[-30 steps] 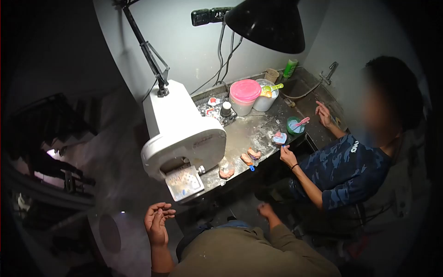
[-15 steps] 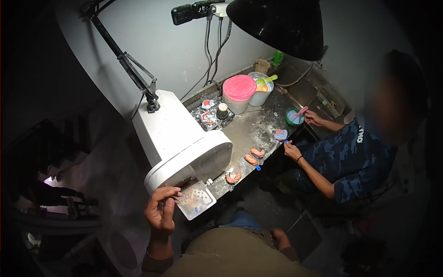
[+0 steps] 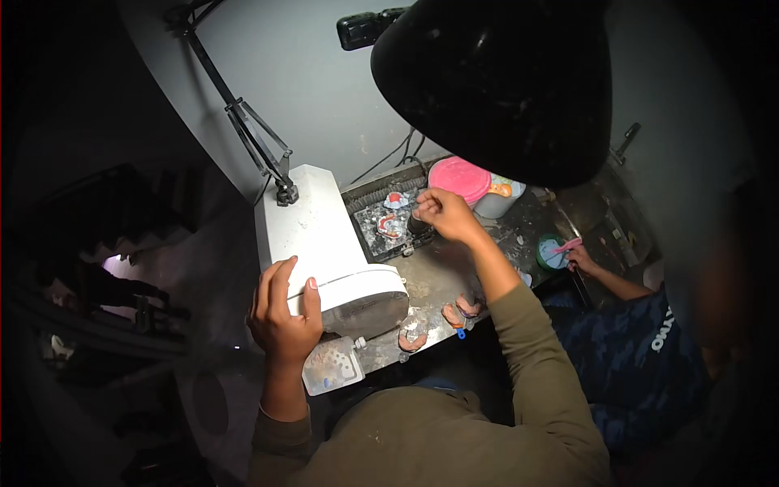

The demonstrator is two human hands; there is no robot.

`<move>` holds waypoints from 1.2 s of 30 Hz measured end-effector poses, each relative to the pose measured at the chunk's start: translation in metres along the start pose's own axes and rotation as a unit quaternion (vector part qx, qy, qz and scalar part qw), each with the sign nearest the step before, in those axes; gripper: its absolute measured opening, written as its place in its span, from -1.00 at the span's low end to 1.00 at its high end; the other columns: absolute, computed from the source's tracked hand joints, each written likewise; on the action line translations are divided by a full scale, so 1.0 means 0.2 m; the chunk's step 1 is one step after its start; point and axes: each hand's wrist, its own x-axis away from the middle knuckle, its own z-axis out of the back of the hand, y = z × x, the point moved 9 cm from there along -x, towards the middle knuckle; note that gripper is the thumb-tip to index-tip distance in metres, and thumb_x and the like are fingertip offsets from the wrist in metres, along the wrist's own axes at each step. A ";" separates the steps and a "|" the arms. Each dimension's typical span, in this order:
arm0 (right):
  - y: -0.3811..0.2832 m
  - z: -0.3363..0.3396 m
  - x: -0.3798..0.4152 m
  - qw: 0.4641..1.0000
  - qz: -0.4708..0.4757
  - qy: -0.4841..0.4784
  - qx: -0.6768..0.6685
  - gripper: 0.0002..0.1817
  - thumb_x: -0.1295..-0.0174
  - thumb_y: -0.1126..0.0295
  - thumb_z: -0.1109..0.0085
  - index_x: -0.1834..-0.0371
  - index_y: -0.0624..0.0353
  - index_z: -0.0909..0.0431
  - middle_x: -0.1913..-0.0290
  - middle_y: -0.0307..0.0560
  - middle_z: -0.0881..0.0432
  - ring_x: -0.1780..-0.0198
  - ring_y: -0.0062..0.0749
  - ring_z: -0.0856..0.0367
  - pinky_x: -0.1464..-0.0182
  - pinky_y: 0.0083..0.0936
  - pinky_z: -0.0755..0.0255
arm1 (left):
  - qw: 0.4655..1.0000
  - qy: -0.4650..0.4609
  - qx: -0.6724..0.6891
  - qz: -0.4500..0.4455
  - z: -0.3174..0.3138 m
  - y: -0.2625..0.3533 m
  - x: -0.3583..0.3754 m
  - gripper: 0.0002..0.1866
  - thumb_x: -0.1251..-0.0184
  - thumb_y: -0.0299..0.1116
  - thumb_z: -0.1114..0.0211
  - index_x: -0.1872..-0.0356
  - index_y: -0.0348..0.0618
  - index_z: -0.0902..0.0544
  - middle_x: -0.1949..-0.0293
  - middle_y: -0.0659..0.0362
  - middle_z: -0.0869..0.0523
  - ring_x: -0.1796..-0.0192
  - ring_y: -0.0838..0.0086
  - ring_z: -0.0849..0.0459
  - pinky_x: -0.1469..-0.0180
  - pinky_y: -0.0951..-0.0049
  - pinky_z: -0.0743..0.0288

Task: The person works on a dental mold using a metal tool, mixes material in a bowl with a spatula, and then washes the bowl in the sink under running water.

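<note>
My left hand (image 3: 286,315) rests with its fingers apart against the left side of the white machine (image 3: 312,235), above its small spattered tray (image 3: 334,367). Out over the back of the bench, my right hand (image 3: 442,213) has its fingers curled at the top of a dark round container (image 3: 417,223); whether it grips it is hard to make out. Beside it, a red and white dental model (image 3: 389,226) and a smaller red and white piece (image 3: 395,200) sit on a dark, powdery block.
A black lamp shade (image 3: 495,81) hangs above the bench. Pink-lidded tub (image 3: 459,180) stands at the back. Filled impression trays (image 3: 412,341) lie along the front edge. At right, a co-worker's hand (image 3: 581,258) holds a pink spatula in a green bowl (image 3: 552,253).
My right hand has come up from beside my body to the back of the bench. My left hand has moved up from the tray onto the machine. The view has shifted.
</note>
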 end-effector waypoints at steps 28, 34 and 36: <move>0.07 -0.26 -0.62 0.983 0.087 -0.129 0.094 -0.56 0.09 0.45 -0.57 0.08 0.28 -0.68 0.36 -0.24 -0.67 0.35 -0.57 -0.57 0.22 -0.55 -0.51 | 0.988 0.009 -0.155 0.004 -0.01 -0.01 0.03 -0.65 -0.20 -0.15 -0.33 0.15 -0.19 -0.77 0.23 0.09 -0.79 0.28 0.22 -0.73 0.23 0.30 -0.46; -0.38 0.00 -0.19 0.984 0.170 -0.040 -0.040 -0.48 0.06 0.49 -0.54 -0.05 0.29 -0.65 0.24 -0.26 -0.62 0.24 -0.61 -0.54 0.12 -0.60 -0.49 | 0.987 0.017 -0.157 -0.002 -0.01 0.01 0.03 -0.67 -0.18 -0.19 -0.33 0.15 -0.21 -0.77 0.24 0.06 -0.79 0.28 0.17 -0.73 0.23 0.28 -0.45; -0.56 0.09 -0.05 0.976 0.210 -0.028 -0.053 -0.45 0.05 0.50 -0.54 -0.10 0.29 -0.63 0.15 -0.23 -0.63 0.16 -0.59 -0.55 0.05 -0.61 -0.48 | 0.987 0.006 -0.159 0.003 -0.01 0.02 0.03 -0.68 -0.19 -0.22 -0.31 0.15 -0.23 -0.76 0.23 0.02 -0.79 0.26 0.13 -0.73 0.20 0.26 -0.46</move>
